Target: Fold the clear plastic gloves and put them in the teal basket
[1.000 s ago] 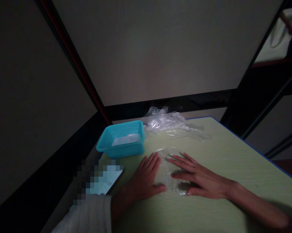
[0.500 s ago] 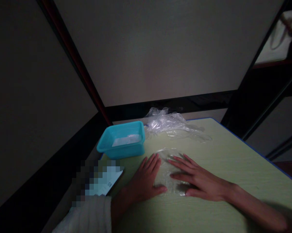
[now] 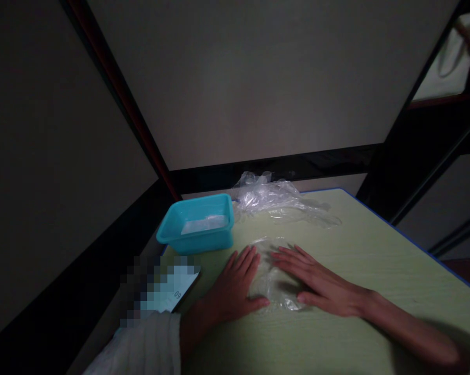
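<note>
Both hands lie flat on a pale green table [image 3: 356,250] in dim light. My left hand [image 3: 231,289] rests palm down, fingers together and stretched out, its thumb on the edge of a clear plastic sheet or bag [image 3: 270,284]. My right hand [image 3: 321,284] lies flat with fingers spread over the right side of the same plastic. The plastic is pressed against the tabletop between the two hands.
A teal plastic tub [image 3: 198,226] with something pale inside stands at the table's back left. A crumpled heap of clear plastic bags [image 3: 276,200] lies behind the hands. A phone-like lit screen [image 3: 168,297] sits at the left edge. Dark frame bars surround the table.
My right hand has drawn slightly back toward me over the plastic, which has wrinkled a little under it. My left hand has stayed in place.
</note>
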A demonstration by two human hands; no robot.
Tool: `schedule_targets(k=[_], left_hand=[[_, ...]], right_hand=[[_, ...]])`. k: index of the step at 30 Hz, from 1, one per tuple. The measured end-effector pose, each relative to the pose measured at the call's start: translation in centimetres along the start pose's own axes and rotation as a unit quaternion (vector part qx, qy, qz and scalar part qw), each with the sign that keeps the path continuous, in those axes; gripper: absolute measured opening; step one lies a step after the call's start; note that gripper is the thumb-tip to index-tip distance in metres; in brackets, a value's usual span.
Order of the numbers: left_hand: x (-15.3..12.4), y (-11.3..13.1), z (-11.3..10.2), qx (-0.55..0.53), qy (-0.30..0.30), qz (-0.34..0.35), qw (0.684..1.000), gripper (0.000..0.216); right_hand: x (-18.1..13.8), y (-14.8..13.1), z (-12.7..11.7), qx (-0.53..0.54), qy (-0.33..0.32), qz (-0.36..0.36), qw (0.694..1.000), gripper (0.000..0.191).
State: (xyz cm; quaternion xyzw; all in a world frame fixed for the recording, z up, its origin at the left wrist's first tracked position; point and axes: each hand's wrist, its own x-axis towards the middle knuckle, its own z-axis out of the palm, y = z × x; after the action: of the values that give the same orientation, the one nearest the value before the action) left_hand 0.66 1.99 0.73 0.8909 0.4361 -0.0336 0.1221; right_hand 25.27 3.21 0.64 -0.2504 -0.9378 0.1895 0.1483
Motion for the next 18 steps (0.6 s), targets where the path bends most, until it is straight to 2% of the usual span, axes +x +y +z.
schedule_targets(k=[6, 10, 18], left_hand=[[-0.1, 0.1, -0.2, -0.01, -0.002, 0.002, 1.0, 0.085], [0.0, 0.1, -0.2, -0.016, 0.004, 0.007, 1.0, 0.084], [0.1, 0.0, 0.1, -0.006, 0.0, 0.003, 1.0, 0.084]], right_hand=[[2.9, 2.6, -0.2, 0.046, 0.039, 0.056, 0.997, 0.064], [5.1, 3.2, -0.1, 0.027, 0.017, 0.05, 0.998, 0.068], [5.2, 3.1, 0.3, 0.023, 0.02, 0.057, 0.998, 0.069]])
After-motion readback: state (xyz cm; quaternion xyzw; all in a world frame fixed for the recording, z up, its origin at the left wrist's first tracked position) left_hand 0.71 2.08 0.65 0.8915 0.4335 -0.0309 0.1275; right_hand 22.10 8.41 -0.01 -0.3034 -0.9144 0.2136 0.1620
